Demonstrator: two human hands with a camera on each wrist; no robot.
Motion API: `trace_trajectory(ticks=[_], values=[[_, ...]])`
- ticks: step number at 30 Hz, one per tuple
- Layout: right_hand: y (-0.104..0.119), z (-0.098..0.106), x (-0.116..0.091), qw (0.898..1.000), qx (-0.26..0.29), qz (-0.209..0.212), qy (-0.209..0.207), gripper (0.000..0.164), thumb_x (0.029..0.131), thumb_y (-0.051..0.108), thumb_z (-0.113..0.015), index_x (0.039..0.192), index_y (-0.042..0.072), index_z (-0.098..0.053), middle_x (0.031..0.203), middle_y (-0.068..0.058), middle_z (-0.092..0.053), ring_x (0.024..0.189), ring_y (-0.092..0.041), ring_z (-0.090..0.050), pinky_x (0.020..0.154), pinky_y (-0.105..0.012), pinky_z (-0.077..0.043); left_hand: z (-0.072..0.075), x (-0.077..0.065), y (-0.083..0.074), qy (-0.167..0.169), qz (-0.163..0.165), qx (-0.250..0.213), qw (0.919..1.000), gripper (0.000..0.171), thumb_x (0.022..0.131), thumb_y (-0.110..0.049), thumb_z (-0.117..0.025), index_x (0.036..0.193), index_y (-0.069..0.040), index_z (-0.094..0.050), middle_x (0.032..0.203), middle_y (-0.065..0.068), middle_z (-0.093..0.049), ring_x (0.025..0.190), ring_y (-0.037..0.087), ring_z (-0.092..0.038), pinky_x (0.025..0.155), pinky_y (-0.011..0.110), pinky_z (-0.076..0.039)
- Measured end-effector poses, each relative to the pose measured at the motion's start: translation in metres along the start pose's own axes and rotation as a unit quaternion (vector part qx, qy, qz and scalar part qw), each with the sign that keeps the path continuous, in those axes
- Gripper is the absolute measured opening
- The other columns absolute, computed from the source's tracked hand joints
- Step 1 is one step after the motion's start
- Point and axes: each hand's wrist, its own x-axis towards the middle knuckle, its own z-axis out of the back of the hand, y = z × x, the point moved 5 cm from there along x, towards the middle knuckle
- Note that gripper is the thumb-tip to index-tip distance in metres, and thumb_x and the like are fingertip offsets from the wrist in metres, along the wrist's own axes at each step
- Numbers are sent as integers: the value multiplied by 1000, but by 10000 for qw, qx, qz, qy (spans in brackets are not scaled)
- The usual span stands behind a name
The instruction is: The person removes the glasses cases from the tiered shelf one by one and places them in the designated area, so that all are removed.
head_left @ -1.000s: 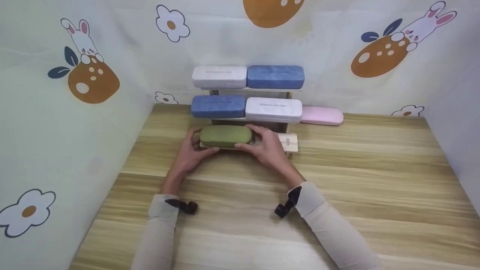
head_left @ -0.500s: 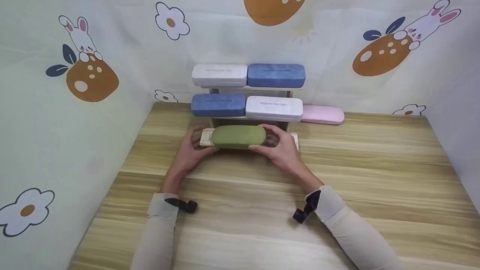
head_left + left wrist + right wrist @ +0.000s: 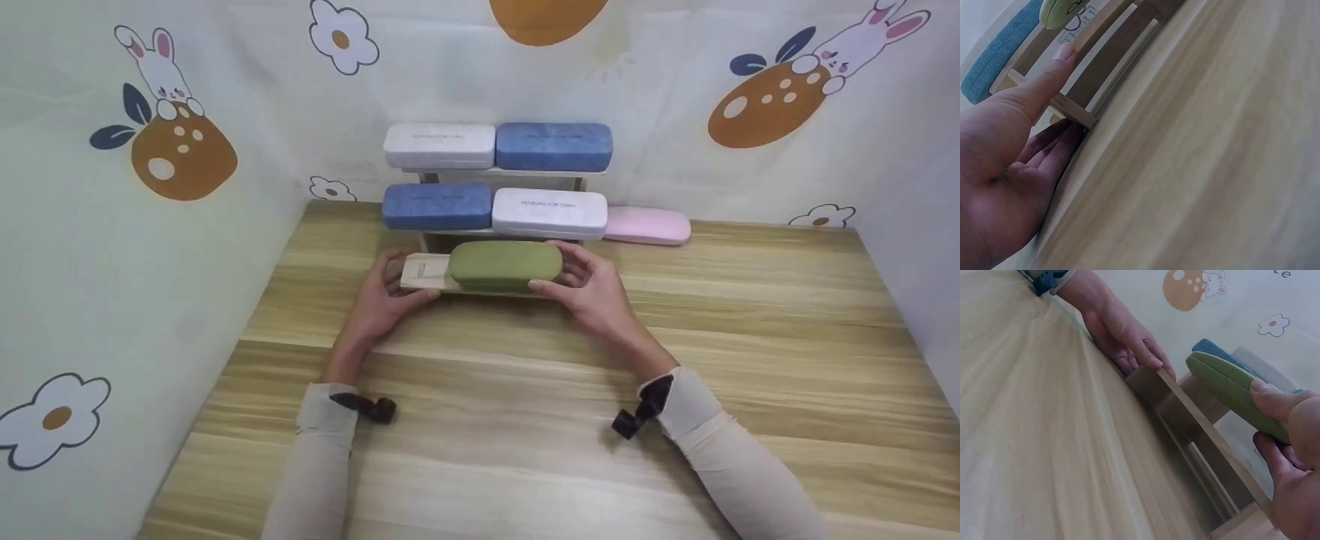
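Observation:
A green glasses case is over the lowest shelf of a small wooden tiered rack, toward its right side. My right hand holds the case's right end, thumb in front and fingers round the end. In the right wrist view the green case appears slightly above the shelf board. My left hand grips the left end of that lowest shelf. In the left wrist view the thumb of the left hand lies on the shelf's front edge, its fingers partly hidden below.
On the upper shelves stand a white case beside a blue case, and below them a blue case beside a white case. A pink case lies on the wooden table behind right. Patterned cloth walls enclose the table.
The green case has moved right along the lowest shelf with my right hand, uncovering the shelf's left end. My left hand has stayed at that end.

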Motion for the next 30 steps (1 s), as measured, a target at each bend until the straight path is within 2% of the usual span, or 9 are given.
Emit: trace_trajectory(ticks=[2,4,9,11,17,24,27,30], values=[[1,4,-1,10000,56,34,-5,73,83,-2,-92,149,-1,-60,140,-25,-70,116,-17,-76,99,-29,-64,-1,0,1,6,16,-64,10000,95,83,-21,-97,158,-6,-41,156,16,-61,139,33,-64,119,45,-53],[0,10,-3,10000,5,-12,-8,73,84,-2,-91,150,0,-59,141,-24,-70,115,-16,-76,92,-26,-65,-1,0,1,13,35,-91,10000,96,83,-21,-97,158,-5,-41,157,17,-60,140,33,-63,119,45,-52],[-5,26,-11,9999,-124,-78,77,77,85,1,-92,153,0,-56,144,-24,-68,116,-15,-76,91,-26,-65,0,0,0,21,12,-59,10000,96,82,-22,-97,158,-5,-41,155,15,-62,138,32,-65,118,44,-54],[-7,33,-13,9999,-71,-14,141,77,85,0,-91,154,-1,-55,146,-25,-67,120,-16,-76,99,-29,-63,1,0,-1,14,7,-41,10000,96,82,-23,-98,158,-6,-42,153,14,-63,136,31,-66,116,42,-55],[-11,55,-18,9998,-54,74,189,80,87,0,-89,157,-4,-50,153,-26,-61,127,-15,-73,108,-29,-58,2,0,0,-40,31,0,10000,94,82,-23,-98,157,-8,-43,151,13,-65,134,30,-67,114,42,-56],[-15,88,-22,9997,-240,22,-6,81,89,0,-88,158,-7,-46,157,-29,-56,126,-8,-72,108,-28,-57,2,0,2,-37,64,1,10000,97,83,-24,-97,159,-7,-40,155,16,-61,140,34,-62,122,47,-50],[-15,105,-24,9994,-321,-9,-163,81,88,1,-89,156,-9,-47,156,-33,-54,123,-5,-72,107,-26,-57,1,1,2,-51,95,-7,9999,96,83,-25,-97,158,-7,-40,156,16,-60,140,34,-62,121,47,-50],[-15,123,-29,9990,-322,-8,-317,81,87,3,-90,156,-9,-49,156,-31,-55,123,-4,-72,106,-25,-58,0,1,2,6,78,5,10000,96,84,-24,-97,159,-6,-40,155,15,-61,140,32,-63,121,46,-50]])
